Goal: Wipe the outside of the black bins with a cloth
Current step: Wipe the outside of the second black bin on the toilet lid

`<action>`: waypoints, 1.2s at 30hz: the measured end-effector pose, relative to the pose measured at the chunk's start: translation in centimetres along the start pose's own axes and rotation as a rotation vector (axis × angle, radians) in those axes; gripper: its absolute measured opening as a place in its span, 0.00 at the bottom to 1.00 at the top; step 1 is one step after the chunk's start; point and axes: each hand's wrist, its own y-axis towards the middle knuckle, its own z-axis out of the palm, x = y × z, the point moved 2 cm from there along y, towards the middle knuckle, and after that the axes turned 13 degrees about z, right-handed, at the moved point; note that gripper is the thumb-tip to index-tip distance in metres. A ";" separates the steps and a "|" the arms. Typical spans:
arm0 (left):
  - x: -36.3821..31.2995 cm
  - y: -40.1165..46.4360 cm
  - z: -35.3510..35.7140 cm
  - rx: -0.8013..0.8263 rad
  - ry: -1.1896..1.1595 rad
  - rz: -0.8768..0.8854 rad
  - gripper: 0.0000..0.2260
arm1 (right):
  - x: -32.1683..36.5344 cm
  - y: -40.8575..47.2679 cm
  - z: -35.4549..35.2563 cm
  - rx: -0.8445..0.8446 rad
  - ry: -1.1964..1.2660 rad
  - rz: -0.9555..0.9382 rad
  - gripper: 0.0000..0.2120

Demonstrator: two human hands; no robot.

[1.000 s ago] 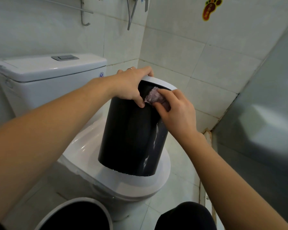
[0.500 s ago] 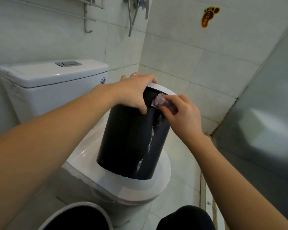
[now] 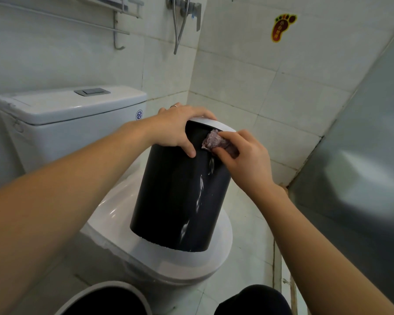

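Note:
A black round bin (image 3: 180, 201) with a white top ring stands on the closed toilet lid (image 3: 221, 253), tilted a little toward the back. My left hand (image 3: 178, 128) grips the bin's top rim, thumb down on the black side. My right hand (image 3: 243, 155) pinches a crumpled purplish cloth (image 3: 212, 140) and presses it against the bin's upper side, just under the rim. Wet streaks run down the bin's wall below the cloth. A second black bin (image 3: 105, 300) with a white rim shows at the bottom edge.
The white toilet cistern (image 3: 62, 117) stands behind on the left. Tiled walls close in at the back and right, with a shower hose (image 3: 180, 23) and a rail above. A grey frosted panel (image 3: 362, 167) fills the right. A dark knee (image 3: 253, 301) sits bottom centre.
My right hand with the cloth has slid up the bin's side to just under the rim. My left hand keeps its grip on the rim. The view has tilted downward.

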 end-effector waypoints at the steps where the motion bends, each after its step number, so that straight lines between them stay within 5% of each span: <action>1: 0.0 0.0 0.0 0.002 0.004 0.005 0.39 | 0.0 -0.1 0.1 -0.001 0.006 0.003 0.15; 10: 1.1 0.8 0.3 -0.004 0.035 0.043 0.41 | -0.7 -2.6 1.0 0.077 -0.006 -0.195 0.14; 18: 1.9 0.8 0.5 -0.028 0.028 0.049 0.41 | -0.3 0.5 1.2 0.004 0.007 0.005 0.15; 25: 3.0 0.8 0.4 -0.023 0.002 0.015 0.42 | -0.5 -3.0 1.7 0.149 0.005 -0.215 0.15; 31: 3.2 0.9 0.6 -0.034 -0.003 0.011 0.42 | -0.2 -0.8 1.7 0.024 -0.013 0.000 0.15; 36: 3.9 0.6 0.5 -0.060 0.013 0.013 0.43 | -0.4 -4.1 2.0 0.142 -0.026 -0.221 0.15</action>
